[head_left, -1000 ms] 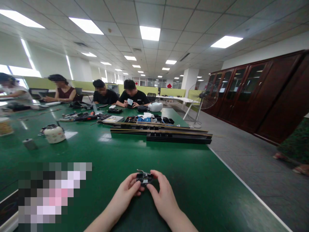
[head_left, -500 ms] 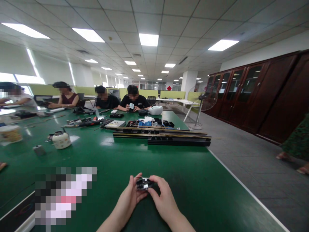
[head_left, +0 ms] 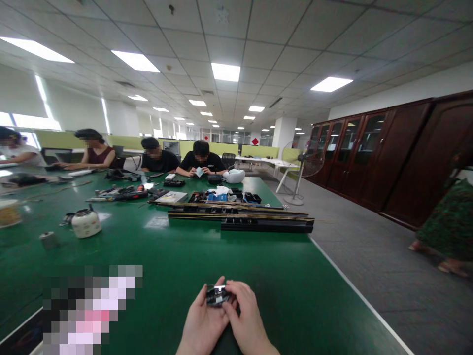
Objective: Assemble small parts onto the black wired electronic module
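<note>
A small black and silver device [head_left: 217, 296] is held between my two hands, just above the green table [head_left: 177, 261] near its front. My left hand [head_left: 204, 320] is under and to the left of it, palm up, with the fingers curled round it. From the right, my right hand [head_left: 246, 313] grips the device's edge with thumb and fingers. The fingers cover part of the device, and its small details are too fine to make out.
Black rails with thin brass-coloured rods [head_left: 266, 224] lie across the table ahead. A cream pot [head_left: 86, 223] and a grey cylinder [head_left: 48, 240] stand at the left. Several people sit beyond; a person in a green patterned garment [head_left: 451, 222] is at the right.
The view has shifted a little, so the table's contents appear lower and further left. My left hand has come further under the device, and my hands are closer together.
</note>
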`<action>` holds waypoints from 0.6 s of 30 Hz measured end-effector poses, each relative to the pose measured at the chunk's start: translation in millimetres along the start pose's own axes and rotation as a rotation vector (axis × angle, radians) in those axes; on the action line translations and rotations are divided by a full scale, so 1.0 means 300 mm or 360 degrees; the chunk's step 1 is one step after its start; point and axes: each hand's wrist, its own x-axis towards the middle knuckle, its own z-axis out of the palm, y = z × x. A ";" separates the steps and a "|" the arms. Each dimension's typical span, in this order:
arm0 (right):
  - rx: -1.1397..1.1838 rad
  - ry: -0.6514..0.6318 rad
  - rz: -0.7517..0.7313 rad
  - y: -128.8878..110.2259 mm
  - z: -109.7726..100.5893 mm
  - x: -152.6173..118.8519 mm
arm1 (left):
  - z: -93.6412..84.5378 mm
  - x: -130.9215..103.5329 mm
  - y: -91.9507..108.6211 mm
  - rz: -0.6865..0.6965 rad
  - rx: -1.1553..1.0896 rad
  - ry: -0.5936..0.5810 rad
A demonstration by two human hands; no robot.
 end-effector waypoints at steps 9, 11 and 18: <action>-0.0181 -0.0113 -0.0084 -0.019 0.001 -0.001 | 0.003 -0.007 0.028 -0.0019 0.0014 -0.0066; -0.0192 -0.0122 -0.0075 -0.020 0.003 0.000 | 0.009 -0.005 0.023 0.0027 0.0001 -0.0066; -0.0219 -0.0091 -0.0014 0.002 0.012 0.003 | 0.022 0.000 0.006 0.0034 -0.0067 0.0015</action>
